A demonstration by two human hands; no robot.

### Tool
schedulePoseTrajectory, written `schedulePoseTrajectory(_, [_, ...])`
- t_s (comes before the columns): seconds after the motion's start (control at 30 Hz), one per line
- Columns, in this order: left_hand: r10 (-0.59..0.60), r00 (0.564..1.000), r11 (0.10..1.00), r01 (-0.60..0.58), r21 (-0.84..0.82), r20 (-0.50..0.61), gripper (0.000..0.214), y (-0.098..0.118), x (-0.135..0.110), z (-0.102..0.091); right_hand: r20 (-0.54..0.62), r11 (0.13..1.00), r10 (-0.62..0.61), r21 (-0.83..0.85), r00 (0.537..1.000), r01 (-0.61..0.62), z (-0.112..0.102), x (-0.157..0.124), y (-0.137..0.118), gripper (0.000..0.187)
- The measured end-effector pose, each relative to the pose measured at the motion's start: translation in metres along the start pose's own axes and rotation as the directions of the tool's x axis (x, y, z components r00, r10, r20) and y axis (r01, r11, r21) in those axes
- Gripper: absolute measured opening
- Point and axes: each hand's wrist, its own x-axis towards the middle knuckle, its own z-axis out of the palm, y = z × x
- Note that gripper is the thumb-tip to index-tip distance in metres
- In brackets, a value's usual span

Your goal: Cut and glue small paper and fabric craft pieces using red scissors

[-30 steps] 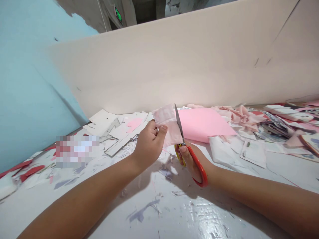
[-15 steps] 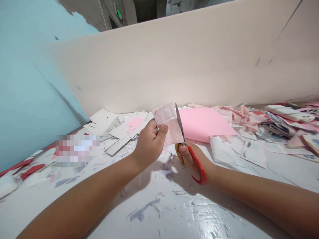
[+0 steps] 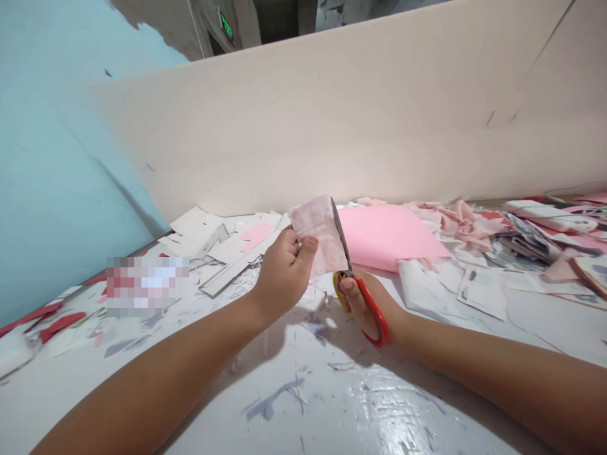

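My left hand (image 3: 287,268) pinches a small pale pink piece, cloth or paper (image 3: 325,230), between thumb and fingers, held up above the table. In my right hand (image 3: 374,300) is a pair of scissors (image 3: 372,313) with red and yellow handles, my thumb through the red loop. The blades point up and lie along the right edge of the pale pink piece, close together. Whether they bite into it I cannot tell. Behind the scissors lies a larger sheet of bright pink paper (image 3: 389,237).
Paper offcuts litter the white table (image 3: 332,404). White cardboard pieces (image 3: 196,230) lie at the back left, crumpled pink cloth (image 3: 462,221) and a heap of scraps (image 3: 535,243) at the right. A pale partition (image 3: 332,120) rises behind; a blue wall (image 3: 71,158) stands left.
The scissor blades have come closer together along the right edge of the pale pink piece, and the red handle has shifted slightly left. My left hand stays nearly still.
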Motion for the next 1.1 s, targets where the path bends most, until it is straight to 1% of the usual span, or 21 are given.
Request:
schedulePoseTrajectory(0.13, [-0.016,1.0,0.999,0.016,-0.043,0.003,0.028,-0.001,0.0,0.001,-0.024,1.0,-0.001,-0.027,1.0,0.0,0.001,0.001,0.003,0.053])
schedulePoseTrajectory(0.37, [-0.019,1.0,0.999,0.02,-0.033,0.02,0.028,-0.002,0.0,0.0,-0.009,1.0,-0.011,-0.029,1.0,0.01,0.004,0.003,0.01,0.053])
schedulePoseTrajectory(0.53, [-0.017,0.999,0.998,0.019,-0.053,0.029,0.028,-0.002,0.0,0.0,-0.016,0.999,-0.039,-0.021,0.999,0.039,0.004,0.005,0.008,0.05])
schedulePoseTrajectory(0.7, [-0.022,0.999,0.995,0.027,-0.101,0.043,0.027,-0.004,-0.001,0.001,-0.027,1.0,-0.025,0.005,0.999,0.025,0.004,0.006,0.007,0.049])
schedulePoseTrajectory(0.9, [-0.039,0.999,0.991,0.041,-0.128,0.019,0.027,-0.003,-0.001,0.002,-0.024,0.993,0.018,0.114,1.0,-0.015,0.006,0.006,0.011,0.048])
schedulePoseTrajectory(1.0, [-0.047,0.999,0.986,0.048,-0.159,0.011,0.026,-0.002,0.0,0.002,0.009,0.981,0.02,0.194,1.0,-0.021,0.005,0.004,0.013,0.046])
schedulePoseTrajectory(1.1, [-0.05,0.999,0.983,0.049,-0.177,-0.002,0.026,-0.003,0.001,0.001,0.054,0.955,-0.006,0.296,0.999,-0.01,0.003,0.001,0.012,0.044])
